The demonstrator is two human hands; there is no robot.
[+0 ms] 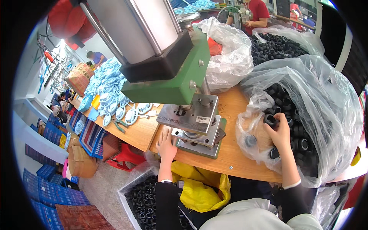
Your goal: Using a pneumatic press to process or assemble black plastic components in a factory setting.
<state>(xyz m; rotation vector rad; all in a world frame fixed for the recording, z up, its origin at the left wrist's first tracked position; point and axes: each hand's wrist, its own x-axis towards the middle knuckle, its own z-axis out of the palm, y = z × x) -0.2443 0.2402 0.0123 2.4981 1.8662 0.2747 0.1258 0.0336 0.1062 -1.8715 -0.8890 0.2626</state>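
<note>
My right hand (280,132) pinches a black ring-shaped plastic part (270,120) between thumb and fingers, at the mouth of a see-through plastic bag (326,96). Many more black round parts (301,134) fill that bag. My left hand (167,145) rests on the wooden table (237,153), fingers stretched out, beside the metal die (193,136) of a green press (165,82). Its fingertips lie close to the die's left side; whether they touch it cannot be seen. Above the die stands the press's silver cylinder (142,27).
Light-blue corded parts (109,88) and green-handled pliers (119,127) lie on the table at left. Below the table edge are a yellow sack (199,191) and a white box of black parts (142,201). Another bag of black parts (276,48) stands behind. A co-worker in red (258,15) is at the back.
</note>
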